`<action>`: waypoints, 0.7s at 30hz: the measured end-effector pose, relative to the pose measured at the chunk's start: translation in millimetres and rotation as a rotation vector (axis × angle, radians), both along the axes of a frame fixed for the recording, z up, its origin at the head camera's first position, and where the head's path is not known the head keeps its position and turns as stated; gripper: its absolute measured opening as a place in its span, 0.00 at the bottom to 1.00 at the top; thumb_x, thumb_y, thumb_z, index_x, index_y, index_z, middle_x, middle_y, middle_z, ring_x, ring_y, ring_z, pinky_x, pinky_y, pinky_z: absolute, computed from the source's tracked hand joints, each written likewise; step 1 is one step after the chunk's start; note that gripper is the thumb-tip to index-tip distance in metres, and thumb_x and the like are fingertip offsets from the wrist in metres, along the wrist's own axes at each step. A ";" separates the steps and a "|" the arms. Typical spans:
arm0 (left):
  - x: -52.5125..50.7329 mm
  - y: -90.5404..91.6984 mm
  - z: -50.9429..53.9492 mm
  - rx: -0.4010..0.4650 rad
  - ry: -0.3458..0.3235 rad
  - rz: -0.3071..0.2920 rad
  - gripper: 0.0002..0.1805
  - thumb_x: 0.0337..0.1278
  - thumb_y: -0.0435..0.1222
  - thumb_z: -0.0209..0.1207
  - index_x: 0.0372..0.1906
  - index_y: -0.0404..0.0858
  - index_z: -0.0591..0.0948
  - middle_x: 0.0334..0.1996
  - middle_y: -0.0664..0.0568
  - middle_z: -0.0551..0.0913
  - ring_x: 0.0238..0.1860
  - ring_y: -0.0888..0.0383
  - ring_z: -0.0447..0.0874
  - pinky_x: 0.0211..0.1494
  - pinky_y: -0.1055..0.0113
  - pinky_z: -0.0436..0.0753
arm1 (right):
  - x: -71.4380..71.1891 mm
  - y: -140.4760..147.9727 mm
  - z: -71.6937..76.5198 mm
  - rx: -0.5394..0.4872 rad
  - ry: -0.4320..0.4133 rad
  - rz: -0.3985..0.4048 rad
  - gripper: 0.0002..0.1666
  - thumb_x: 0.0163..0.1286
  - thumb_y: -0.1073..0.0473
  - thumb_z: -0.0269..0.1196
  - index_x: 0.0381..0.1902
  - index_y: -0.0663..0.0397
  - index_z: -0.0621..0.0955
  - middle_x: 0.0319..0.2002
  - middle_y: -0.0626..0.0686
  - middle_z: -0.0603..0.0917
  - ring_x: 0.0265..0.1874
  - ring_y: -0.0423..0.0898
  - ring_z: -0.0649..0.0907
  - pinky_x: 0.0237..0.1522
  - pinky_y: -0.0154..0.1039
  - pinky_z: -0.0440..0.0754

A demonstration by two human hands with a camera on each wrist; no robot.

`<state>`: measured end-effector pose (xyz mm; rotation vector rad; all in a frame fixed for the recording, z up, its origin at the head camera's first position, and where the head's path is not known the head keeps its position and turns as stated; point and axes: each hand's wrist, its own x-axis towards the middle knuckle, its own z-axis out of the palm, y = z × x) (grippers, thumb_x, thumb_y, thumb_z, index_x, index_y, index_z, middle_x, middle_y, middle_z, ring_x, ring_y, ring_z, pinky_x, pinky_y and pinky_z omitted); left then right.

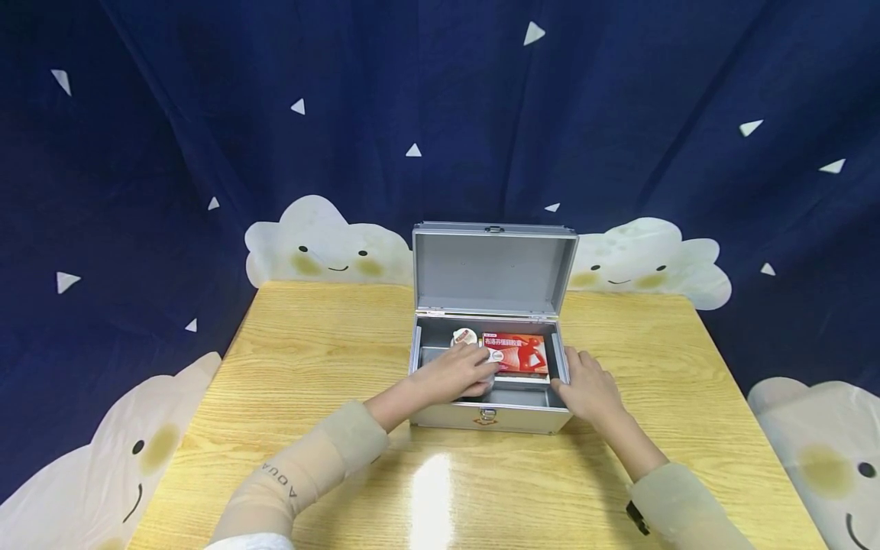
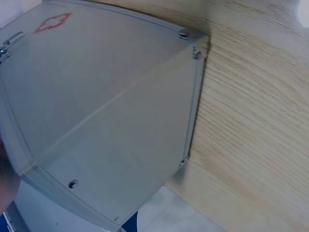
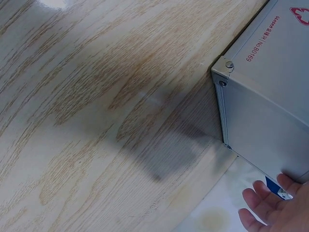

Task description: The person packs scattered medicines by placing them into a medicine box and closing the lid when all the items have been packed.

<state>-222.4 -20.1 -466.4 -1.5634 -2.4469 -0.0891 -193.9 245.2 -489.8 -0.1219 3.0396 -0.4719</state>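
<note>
An open silver metal case [image 1: 491, 417] stands on the table, its lid [image 1: 486, 273] raised at the back. My left hand [image 1: 454, 374] reaches over the front wall into it, fingers curled around a small pale item [image 1: 489, 385] mostly hidden beneath them. Beside those fingers lies a red medicine box [image 1: 516, 353], with a round white-topped item [image 1: 464, 336] just behind the hand. In the left wrist view only a sliver of the hand shows beside the case's wall. My right hand [image 1: 587, 388] rests at the case's right rim, fingers extended outside; the right wrist view shows them loosely spread.
The wooden table [image 1: 323, 344] extends around the case on both sides and in front. A dark blue curtain [image 1: 357, 92] with white triangles and smiling clouds hangs behind the table. A metal latch [image 1: 487, 413] sits on the case's front.
</note>
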 end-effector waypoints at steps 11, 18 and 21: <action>-1.7 -3.6 -3.6 -0.118 -0.024 -0.047 0.15 0.63 0.43 0.49 0.51 0.43 0.74 0.43 0.51 0.74 0.45 0.56 0.73 0.51 0.63 0.74 | 1.1 -0.2 0.0 -0.005 0.000 0.002 0.40 0.58 0.50 0.57 0.63 0.67 0.60 0.50 0.69 0.70 0.48 0.65 0.72 0.44 0.64 0.69; -5.0 -3.7 -8.5 -0.149 -0.040 -0.060 0.16 0.63 0.44 0.50 0.52 0.44 0.74 0.44 0.52 0.74 0.46 0.56 0.73 0.53 0.64 0.73 | 0.1 0.7 -1.5 -0.010 0.009 0.002 0.39 0.58 0.50 0.57 0.62 0.66 0.61 0.49 0.68 0.71 0.46 0.64 0.73 0.42 0.63 0.70; -5.6 -3.3 -8.7 -0.145 -0.040 -0.076 0.15 0.62 0.44 0.51 0.51 0.44 0.75 0.43 0.53 0.74 0.45 0.57 0.73 0.52 0.65 0.73 | -0.1 0.9 -1.6 -0.011 0.011 0.003 0.39 0.58 0.50 0.57 0.62 0.66 0.61 0.48 0.68 0.71 0.46 0.64 0.73 0.41 0.63 0.70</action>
